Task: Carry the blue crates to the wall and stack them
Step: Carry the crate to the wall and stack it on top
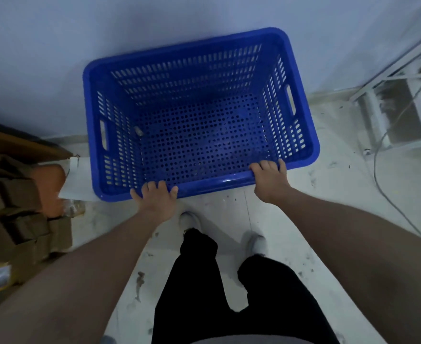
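Observation:
A blue perforated plastic crate [301, 120] fills the middle of the view, its far side close against the pale wall [55, 45]. It has slotted walls, a dotted floor and a handle slot in each short side. My left hand [154, 197] grips the near rim towards its left end, fingers curled over the edge. My right hand [270, 180] grips the same rim further right. The crate holds only a small scrap near its left wall. Whether it rests on the floor or on another crate is hidden.
Brown cardboard boxes [13, 219] and an orange object [50, 187] crowd the left, with a white sheet [80, 180] beside the crate. A white metal frame [390, 78] and a thin cable [383, 189] lie at the right. My legs and shoes stand on the dirty pale floor.

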Demonstrator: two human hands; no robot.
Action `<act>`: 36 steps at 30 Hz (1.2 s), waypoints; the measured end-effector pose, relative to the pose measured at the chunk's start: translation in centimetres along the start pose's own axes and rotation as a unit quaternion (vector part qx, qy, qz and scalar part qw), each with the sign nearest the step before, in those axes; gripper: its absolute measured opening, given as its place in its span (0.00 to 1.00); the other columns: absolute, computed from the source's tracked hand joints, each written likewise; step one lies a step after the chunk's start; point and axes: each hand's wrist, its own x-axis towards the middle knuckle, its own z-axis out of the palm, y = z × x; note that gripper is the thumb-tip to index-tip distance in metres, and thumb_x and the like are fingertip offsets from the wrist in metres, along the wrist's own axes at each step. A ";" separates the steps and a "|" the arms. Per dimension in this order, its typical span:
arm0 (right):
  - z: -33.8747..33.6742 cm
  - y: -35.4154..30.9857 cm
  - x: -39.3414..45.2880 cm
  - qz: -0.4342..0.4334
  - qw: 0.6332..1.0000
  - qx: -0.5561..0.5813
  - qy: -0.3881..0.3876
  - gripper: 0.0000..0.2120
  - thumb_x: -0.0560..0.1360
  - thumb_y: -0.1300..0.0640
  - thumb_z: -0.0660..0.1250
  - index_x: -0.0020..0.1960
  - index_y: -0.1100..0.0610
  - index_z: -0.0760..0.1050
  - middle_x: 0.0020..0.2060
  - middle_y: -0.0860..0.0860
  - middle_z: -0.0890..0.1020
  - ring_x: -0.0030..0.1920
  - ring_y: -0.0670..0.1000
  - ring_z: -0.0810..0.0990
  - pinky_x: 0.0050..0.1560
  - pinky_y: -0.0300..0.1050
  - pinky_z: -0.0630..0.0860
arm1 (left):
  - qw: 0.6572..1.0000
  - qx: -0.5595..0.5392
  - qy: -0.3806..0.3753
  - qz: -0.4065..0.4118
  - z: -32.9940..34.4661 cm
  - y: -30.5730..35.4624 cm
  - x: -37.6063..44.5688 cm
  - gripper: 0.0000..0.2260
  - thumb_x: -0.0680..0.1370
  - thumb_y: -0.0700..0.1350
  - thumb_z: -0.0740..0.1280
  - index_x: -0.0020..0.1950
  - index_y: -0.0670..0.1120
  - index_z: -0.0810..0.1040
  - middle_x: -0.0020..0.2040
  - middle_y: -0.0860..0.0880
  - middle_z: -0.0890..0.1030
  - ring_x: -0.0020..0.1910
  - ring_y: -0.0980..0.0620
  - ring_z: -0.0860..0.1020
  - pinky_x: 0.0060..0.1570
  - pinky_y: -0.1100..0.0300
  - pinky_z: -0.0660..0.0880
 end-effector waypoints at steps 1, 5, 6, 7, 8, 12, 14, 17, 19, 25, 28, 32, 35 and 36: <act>0.1 0.4 -0.2 -0.016 1.000 0.001 0.003 0.27 0.71 0.61 0.62 0.70 0.53 0.63 0.65 0.54 0.70 0.70 0.56 0.64 0.76 0.59 0.43 | 1.000 -0.011 0.015 -0.004 0.4 0.2 -0.4 0.26 0.82 0.58 0.45 0.75 0.45 0.60 0.74 0.42 0.63 0.75 0.41 0.59 0.73 0.36 0.49; 0.1 1.7 -0.6 -0.053 0.999 -0.002 0.004 0.30 0.71 0.61 0.62 0.72 0.51 0.61 0.64 0.53 0.69 0.69 0.55 0.64 0.75 0.60 0.42 | 0.998 -0.014 0.056 -0.013 2.3 0.5 -0.8 0.29 0.79 0.55 0.57 0.77 0.48 0.54 0.76 0.45 0.57 0.78 0.44 0.51 0.74 0.38 0.49; 0.1 1.8 -0.6 -0.055 0.998 -0.005 0.002 0.31 0.71 0.62 0.62 0.73 0.51 0.60 0.64 0.53 0.69 0.69 0.55 0.63 0.75 0.60 0.42 | 0.998 -0.004 0.052 -0.019 2.6 0.5 -0.6 0.32 0.77 0.55 0.60 0.77 0.48 0.51 0.77 0.46 0.55 0.78 0.44 0.49 0.74 0.39 0.48; 0.1 1.8 -0.5 -0.053 0.999 -0.011 0.003 0.31 0.71 0.63 0.62 0.72 0.51 0.60 0.63 0.53 0.69 0.69 0.56 0.64 0.75 0.60 0.43 | 0.998 0.008 0.048 -0.026 2.8 0.5 -0.4 0.34 0.76 0.55 0.62 0.77 0.50 0.49 0.76 0.46 0.54 0.78 0.44 0.48 0.74 0.39 0.47; 0.1 1.6 -0.3 -0.049 0.999 -0.022 0.004 0.31 0.70 0.63 0.62 0.72 0.52 0.60 0.63 0.54 0.69 0.68 0.56 0.64 0.75 0.60 0.45 | 0.998 0.018 0.042 -0.030 2.7 0.5 -0.1 0.36 0.74 0.55 0.63 0.77 0.51 0.49 0.76 0.46 0.54 0.78 0.44 0.48 0.74 0.39 0.47; 0.6 0.1 0.2 -0.013 0.999 -0.052 -0.001 0.29 0.69 0.62 0.63 0.69 0.55 0.61 0.61 0.57 0.67 0.64 0.61 0.64 0.73 0.63 0.49 | 0.997 0.048 0.036 -0.045 2.8 0.7 0.6 0.36 0.71 0.56 0.67 0.73 0.49 0.53 0.71 0.44 0.58 0.75 0.41 0.53 0.73 0.35 0.46; 1.3 -0.2 0.4 -0.007 0.998 -0.060 0.031 0.29 0.67 0.61 0.63 0.67 0.56 0.61 0.60 0.58 0.68 0.63 0.62 0.65 0.73 0.64 0.50 | 0.996 0.058 0.053 -0.045 3.1 0.8 1.0 0.37 0.69 0.57 0.68 0.72 0.48 0.54 0.70 0.43 0.59 0.74 0.39 0.54 0.72 0.33 0.44; 1.8 -0.3 0.3 -0.003 0.996 -0.070 0.051 0.28 0.68 0.60 0.63 0.67 0.58 0.61 0.61 0.59 0.67 0.64 0.62 0.65 0.73 0.62 0.49 | 0.997 0.050 0.053 -0.024 3.3 0.1 1.0 0.38 0.70 0.58 0.67 0.72 0.48 0.52 0.70 0.42 0.57 0.74 0.38 0.51 0.72 0.33 0.41; 1.9 -0.2 -0.1 0.009 0.997 -0.053 0.051 0.27 0.69 0.59 0.64 0.66 0.57 0.62 0.62 0.58 0.68 0.66 0.62 0.64 0.74 0.60 0.48 | 0.998 0.044 0.049 -0.014 3.4 0.0 0.8 0.37 0.70 0.58 0.66 0.72 0.48 0.52 0.70 0.42 0.57 0.75 0.37 0.51 0.72 0.33 0.40; 2.6 -0.6 -0.3 0.021 0.996 -0.056 0.065 0.27 0.68 0.57 0.65 0.65 0.59 0.62 0.61 0.59 0.68 0.65 0.63 0.65 0.74 0.61 0.49 | 0.996 0.053 0.065 0.003 3.6 -0.4 1.7 0.37 0.70 0.60 0.66 0.72 0.48 0.52 0.71 0.42 0.56 0.75 0.37 0.50 0.72 0.33 0.40; 2.6 -0.7 -0.6 0.027 0.995 -0.070 0.065 0.27 0.68 0.57 0.65 0.65 0.59 0.62 0.61 0.60 0.68 0.64 0.63 0.65 0.74 0.62 0.49 | 0.996 0.064 0.055 0.006 3.4 -0.4 1.3 0.37 0.71 0.60 0.65 0.72 0.48 0.52 0.72 0.41 0.55 0.76 0.36 0.48 0.72 0.33 0.40; 1.5 -0.3 -0.7 0.010 0.997 -0.077 0.027 0.30 0.68 0.56 0.65 0.68 0.58 0.60 0.64 0.59 0.67 0.68 0.63 0.63 0.75 0.62 0.47 | 0.999 0.052 -0.003 0.004 1.3 -0.3 0.9 0.40 0.72 0.60 0.65 0.76 0.51 0.48 0.77 0.42 0.50 0.78 0.38 0.43 0.73 0.36 0.39; -1.6 -0.7 -1.1 0.028 0.999 0.037 0.003 0.30 0.71 0.57 0.65 0.71 0.55 0.60 0.68 0.59 0.65 0.69 0.62 0.64 0.74 0.57 0.53 | 0.997 -0.071 -0.035 0.026 -1.9 -0.3 -0.8 0.39 0.74 0.55 0.64 0.78 0.49 0.47 0.71 0.41 0.68 0.71 0.39 0.67 0.69 0.39 0.63; -3.1 -0.9 -1.7 0.035 0.993 0.100 0.048 0.28 0.72 0.58 0.64 0.71 0.56 0.62 0.68 0.59 0.66 0.68 0.61 0.66 0.72 0.55 0.59 | 0.991 -0.126 -0.026 0.040 -3.2 0.0 -1.9 0.37 0.74 0.52 0.64 0.78 0.48 0.49 0.64 0.40 0.75 0.61 0.40 0.76 0.62 0.41 0.71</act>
